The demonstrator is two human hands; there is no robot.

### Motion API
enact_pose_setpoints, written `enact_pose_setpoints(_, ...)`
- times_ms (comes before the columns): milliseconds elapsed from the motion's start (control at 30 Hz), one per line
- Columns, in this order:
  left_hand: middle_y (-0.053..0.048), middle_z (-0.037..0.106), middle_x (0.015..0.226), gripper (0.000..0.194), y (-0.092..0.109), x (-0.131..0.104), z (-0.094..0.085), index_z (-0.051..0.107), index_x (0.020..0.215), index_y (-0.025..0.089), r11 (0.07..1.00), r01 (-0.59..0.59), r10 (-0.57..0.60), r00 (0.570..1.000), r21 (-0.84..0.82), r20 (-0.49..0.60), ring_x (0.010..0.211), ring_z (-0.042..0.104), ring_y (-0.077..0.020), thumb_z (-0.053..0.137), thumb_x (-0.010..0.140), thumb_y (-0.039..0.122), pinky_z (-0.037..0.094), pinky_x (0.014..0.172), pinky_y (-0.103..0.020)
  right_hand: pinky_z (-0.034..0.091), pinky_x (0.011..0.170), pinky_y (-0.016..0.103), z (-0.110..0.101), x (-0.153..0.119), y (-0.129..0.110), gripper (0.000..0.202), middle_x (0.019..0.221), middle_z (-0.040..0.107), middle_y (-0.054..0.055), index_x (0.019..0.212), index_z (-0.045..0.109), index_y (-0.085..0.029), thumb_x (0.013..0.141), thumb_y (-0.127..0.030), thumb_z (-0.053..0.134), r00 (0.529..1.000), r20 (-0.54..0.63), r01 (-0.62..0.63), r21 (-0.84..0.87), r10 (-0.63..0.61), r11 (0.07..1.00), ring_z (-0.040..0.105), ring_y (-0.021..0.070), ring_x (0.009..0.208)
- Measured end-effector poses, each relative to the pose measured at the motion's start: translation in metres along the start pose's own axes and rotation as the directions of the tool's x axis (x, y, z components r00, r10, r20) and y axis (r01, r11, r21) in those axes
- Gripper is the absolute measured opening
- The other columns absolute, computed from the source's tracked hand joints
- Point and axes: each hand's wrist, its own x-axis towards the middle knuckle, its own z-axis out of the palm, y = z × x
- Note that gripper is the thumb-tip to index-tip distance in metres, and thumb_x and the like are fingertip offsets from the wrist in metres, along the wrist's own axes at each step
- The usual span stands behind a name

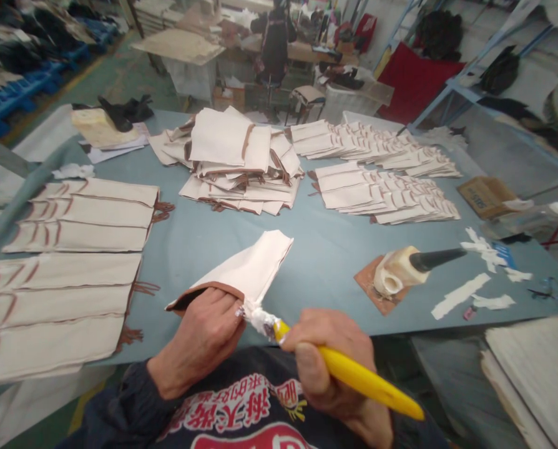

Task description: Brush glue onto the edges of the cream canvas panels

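Observation:
My right hand (335,368) is closed round the yellow handle of a brush (370,380). White paste coats the brush's head, which touches the brown-trimmed edge of a cream cloth pouch (246,265). My left hand (201,337) grips that pouch at its open end, its fingers partly hidden inside the mouth. To the right, a glue bottle (398,271) with a long black nozzle and a second round opening lies on a brown square board (366,284).
Cream pouches with brown edging lie in overlapping rows at left (82,268), in a heap (232,137) at the back and in fanned rows (386,193) at right. White scraps (461,296) and a cardboard box (485,194) are at the right. A person (275,43) is in the background.

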Motion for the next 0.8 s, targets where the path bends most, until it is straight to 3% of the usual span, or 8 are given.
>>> enact_pose_setpoints(100,-0.009,0.07,0.075,0.023,-0.002,-0.003,0.003,0.067,0.085,0.014,1.0,0.029,-0.029,1.0,-0.008,0.004,0.074,0.061,-0.0228,0.048,0.093,0.004,0.05,0.07,-0.034,0.056,0.057,0.026,-0.001,0.002,0.001,0.02,0.067,0.072,-0.004,0.085,0.061,-0.027,0.093,-0.014,0.049,0.994,-0.076,-0.086,-0.053,0.082,0.995,0.068,0.0132,0.055)
enact_pose_setpoints(267,-0.01,0.071,0.077,0.027,-0.004,-0.006,0.007,0.066,0.08,0.016,0.998,0.042,-0.04,0.999,-0.049,0.025,0.074,0.061,-0.023,0.046,0.095,0.008,0.051,0.07,-0.035,0.054,0.053,0.026,0.006,0.004,0.001,0.019,0.06,0.069,-0.005,0.081,0.061,-0.027,0.094,-0.018,0.05,0.997,0.012,-0.071,0.023,0.071,0.997,0.065,0.0127,0.05)
enact_pose_setpoints(400,-0.01,0.073,0.081,0.024,-0.004,-0.006,0.007,0.068,0.088,0.016,0.997,0.05,-0.048,0.998,-0.055,0.029,0.079,0.063,-0.0232,0.048,0.093,0.004,0.052,0.076,-0.036,0.054,0.053,0.026,0.008,0.004,0.003,0.022,0.065,0.072,-0.003,0.082,0.062,-0.026,0.096,-0.017,0.048,0.986,-0.096,-0.139,-0.051,0.134,0.989,0.068,0.0137,0.055)
enact_pose_setpoints(567,-0.011,0.072,0.081,0.026,-0.006,-0.006,0.007,0.067,0.084,0.015,0.997,0.044,-0.044,0.999,-0.063,0.006,0.079,0.063,-0.0244,0.045,0.095,0.005,0.053,0.076,-0.037,0.053,0.055,0.022,0.01,0.001,0.002,0.017,0.063,0.07,-0.005,0.081,0.061,-0.025,0.093,-0.017,0.051,0.997,0.014,-0.079,0.022,0.078,0.997,0.065,0.0107,0.051)
enact_pose_setpoints(733,-0.011,0.073,0.084,0.023,-0.007,-0.002,0.01,0.067,0.087,0.015,0.996,0.062,-0.061,0.998,-0.066,0.017,0.084,0.064,-0.0248,0.047,0.093,0.002,0.054,0.081,-0.038,0.055,0.056,0.025,0.012,0.005,0.005,0.021,0.065,0.072,-0.003,0.082,0.062,-0.025,0.093,-0.014,0.048,0.988,-0.106,-0.119,-0.047,0.114,0.992,0.067,0.0126,0.054)
enact_pose_setpoints(800,-0.012,0.074,0.086,0.024,-0.007,-0.001,0.012,0.067,0.09,0.014,0.995,0.06,-0.059,0.998,-0.076,0.008,0.086,0.064,-0.0255,0.046,0.093,0.002,0.053,0.082,-0.039,0.054,0.055,0.024,0.015,0.006,0.007,0.02,0.065,0.072,-0.003,0.081,0.062,-0.024,0.094,-0.015,0.049,0.992,-0.09,-0.096,-0.053,0.091,0.994,0.068,0.0122,0.054)
